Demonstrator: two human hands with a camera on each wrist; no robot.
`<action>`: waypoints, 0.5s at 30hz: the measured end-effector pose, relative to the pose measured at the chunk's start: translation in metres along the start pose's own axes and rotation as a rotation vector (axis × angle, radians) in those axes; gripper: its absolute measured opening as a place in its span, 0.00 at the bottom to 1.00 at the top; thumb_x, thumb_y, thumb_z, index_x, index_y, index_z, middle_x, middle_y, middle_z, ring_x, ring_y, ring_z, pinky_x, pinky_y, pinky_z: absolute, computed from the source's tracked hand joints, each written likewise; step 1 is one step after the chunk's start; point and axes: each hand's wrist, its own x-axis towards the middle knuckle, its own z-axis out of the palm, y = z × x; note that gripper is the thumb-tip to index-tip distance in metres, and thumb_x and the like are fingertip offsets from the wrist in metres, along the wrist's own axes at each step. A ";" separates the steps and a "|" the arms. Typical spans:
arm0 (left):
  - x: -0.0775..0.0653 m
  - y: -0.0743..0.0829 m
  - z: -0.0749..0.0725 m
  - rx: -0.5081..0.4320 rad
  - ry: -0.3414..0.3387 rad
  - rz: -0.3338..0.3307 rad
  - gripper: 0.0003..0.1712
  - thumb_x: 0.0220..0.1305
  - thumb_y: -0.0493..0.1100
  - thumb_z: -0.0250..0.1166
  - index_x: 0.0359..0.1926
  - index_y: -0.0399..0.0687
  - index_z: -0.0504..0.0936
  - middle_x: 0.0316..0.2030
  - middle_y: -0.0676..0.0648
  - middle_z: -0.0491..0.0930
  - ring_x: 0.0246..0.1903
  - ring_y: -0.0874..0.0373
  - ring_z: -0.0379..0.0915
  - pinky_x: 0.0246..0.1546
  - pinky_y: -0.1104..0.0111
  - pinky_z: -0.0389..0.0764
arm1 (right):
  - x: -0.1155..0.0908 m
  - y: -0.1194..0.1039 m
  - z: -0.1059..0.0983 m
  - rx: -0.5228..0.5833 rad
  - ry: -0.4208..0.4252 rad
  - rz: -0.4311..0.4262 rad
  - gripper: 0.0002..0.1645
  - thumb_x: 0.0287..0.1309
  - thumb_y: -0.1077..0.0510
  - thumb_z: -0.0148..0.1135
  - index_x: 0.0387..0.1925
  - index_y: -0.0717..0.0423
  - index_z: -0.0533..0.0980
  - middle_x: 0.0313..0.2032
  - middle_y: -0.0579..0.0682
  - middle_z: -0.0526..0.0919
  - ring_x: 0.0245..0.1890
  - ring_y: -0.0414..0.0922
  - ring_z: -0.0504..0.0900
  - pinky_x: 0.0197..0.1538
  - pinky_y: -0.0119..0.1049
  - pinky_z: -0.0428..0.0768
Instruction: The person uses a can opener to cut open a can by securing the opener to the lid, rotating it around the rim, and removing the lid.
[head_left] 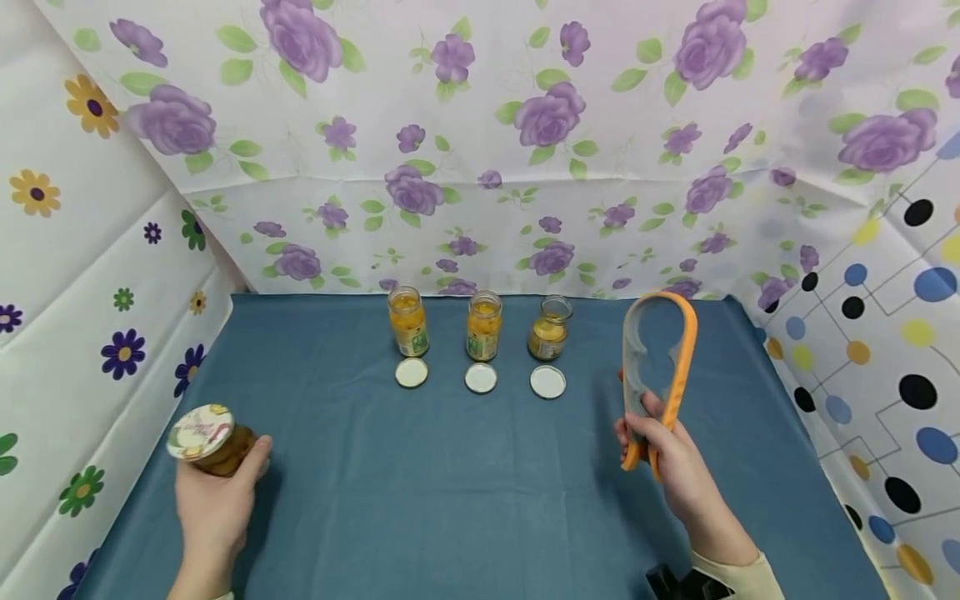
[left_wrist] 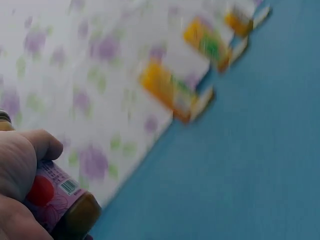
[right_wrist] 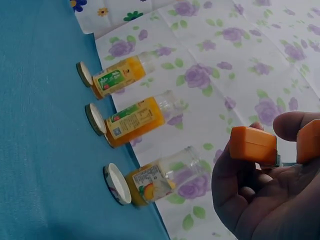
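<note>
My left hand (head_left: 216, 504) grips a lidded glass jar (head_left: 225, 450) with brown contents, raised and tilted at the left of the table. Its patterned lid (head_left: 199, 430) is on. In the left wrist view the jar's pink label (left_wrist: 52, 192) shows a barcode. On the right, my right hand (head_left: 678, 467) holds an orange jar opener (head_left: 684, 367) by its handles, its loop pointing away from me. Grey scalloped edges line the loop. In the right wrist view only the orange handle ends (right_wrist: 253, 145) show between the fingers.
Three lidless glass jars with yellow-orange contents, left (head_left: 408, 323), middle (head_left: 483, 327) and right (head_left: 547, 333), stand in a row at the table's back edge. In front of each lies a lid (head_left: 481, 378). Patterned cloths (head_left: 465, 125) border the blue tabletop (head_left: 450, 500).
</note>
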 end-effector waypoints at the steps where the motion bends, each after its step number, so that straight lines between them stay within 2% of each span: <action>1: -0.007 0.007 0.006 0.003 -0.028 0.050 0.41 0.64 0.40 0.79 0.72 0.47 0.68 0.53 0.56 0.73 0.48 0.66 0.74 0.44 0.82 0.74 | 0.001 -0.002 0.001 -0.002 -0.007 0.015 0.22 0.86 0.51 0.47 0.70 0.59 0.63 0.35 0.57 0.72 0.33 0.52 0.74 0.40 0.42 0.79; 4: -0.028 0.030 0.029 -0.037 -0.141 0.188 0.31 0.62 0.34 0.79 0.63 0.44 0.75 0.47 0.56 0.80 0.42 0.66 0.78 0.42 0.81 0.77 | 0.005 -0.007 0.005 0.008 -0.044 0.049 0.23 0.86 0.50 0.50 0.64 0.64 0.61 0.36 0.58 0.72 0.33 0.51 0.77 0.42 0.42 0.82; 6: -0.042 0.043 0.045 -0.074 -0.243 0.245 0.29 0.62 0.33 0.79 0.60 0.42 0.77 0.46 0.52 0.83 0.42 0.66 0.81 0.43 0.80 0.79 | 0.008 -0.011 0.007 0.008 -0.084 0.054 0.28 0.85 0.49 0.50 0.72 0.64 0.59 0.36 0.60 0.73 0.32 0.52 0.79 0.41 0.44 0.84; 8: -0.057 0.055 0.063 -0.107 -0.344 0.270 0.29 0.62 0.32 0.79 0.61 0.39 0.77 0.47 0.46 0.86 0.43 0.64 0.83 0.44 0.77 0.80 | 0.012 -0.015 0.010 -0.034 -0.124 0.054 0.35 0.85 0.48 0.51 0.78 0.63 0.55 0.37 0.61 0.75 0.31 0.54 0.81 0.40 0.45 0.85; 10: -0.070 0.066 0.080 -0.087 -0.433 0.282 0.31 0.62 0.35 0.80 0.63 0.38 0.76 0.50 0.43 0.85 0.46 0.61 0.82 0.47 0.73 0.81 | 0.015 -0.020 0.014 -0.119 -0.159 0.049 0.40 0.84 0.47 0.54 0.84 0.57 0.51 0.37 0.62 0.77 0.31 0.55 0.82 0.38 0.45 0.85; 12: -0.081 0.074 0.096 -0.070 -0.517 0.282 0.34 0.63 0.37 0.80 0.66 0.39 0.75 0.53 0.41 0.84 0.48 0.56 0.81 0.50 0.66 0.82 | 0.018 -0.026 0.019 -0.255 -0.186 0.038 0.39 0.83 0.45 0.56 0.83 0.52 0.55 0.35 0.60 0.80 0.29 0.54 0.81 0.34 0.45 0.82; 15: -0.095 0.080 0.118 -0.041 -0.604 0.303 0.38 0.63 0.40 0.80 0.70 0.42 0.73 0.56 0.41 0.82 0.50 0.52 0.80 0.53 0.56 0.81 | 0.021 -0.038 0.031 -0.462 -0.223 0.019 0.40 0.81 0.43 0.59 0.84 0.40 0.56 0.34 0.52 0.82 0.29 0.50 0.80 0.33 0.44 0.77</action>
